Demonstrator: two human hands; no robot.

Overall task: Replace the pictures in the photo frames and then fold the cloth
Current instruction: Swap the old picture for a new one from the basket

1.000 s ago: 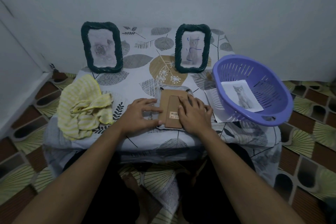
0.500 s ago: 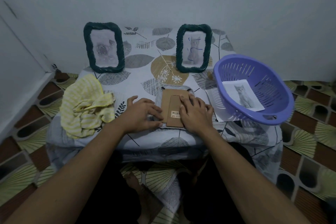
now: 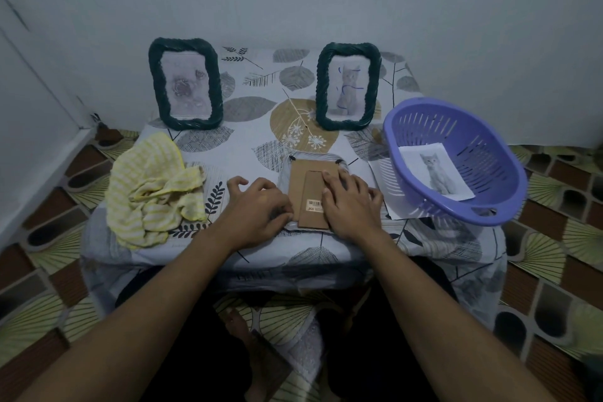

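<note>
A photo frame (image 3: pixel 308 173) lies face down at the table's near middle, its brown cardboard back and stand up. My left hand (image 3: pixel 257 204) touches its lower left edge, fingers curled. My right hand (image 3: pixel 350 202) rests flat on its right side. Two dark green frames stand at the back: the left frame (image 3: pixel 185 86) with a faded picture, the right frame (image 3: pixel 348 85) with a cat picture marked in blue. A crumpled yellow striped cloth (image 3: pixel 153 191) lies at the left. A cat picture (image 3: pixel 435 171) lies in the purple basket (image 3: pixel 489 206).
The low table has a leaf-print cover (image 3: pixel 257 127). Another sheet of paper (image 3: pixel 380 183) lies under the basket's left side. White walls close in behind and at the left. The patterned floor (image 3: pixel 554 251) surrounds the table, and my legs are under its front edge.
My left hand has slid down toward the frame's lower left corner and its fingers have curled. My right hand stays on the cardboard back. The view has shifted slightly.
</note>
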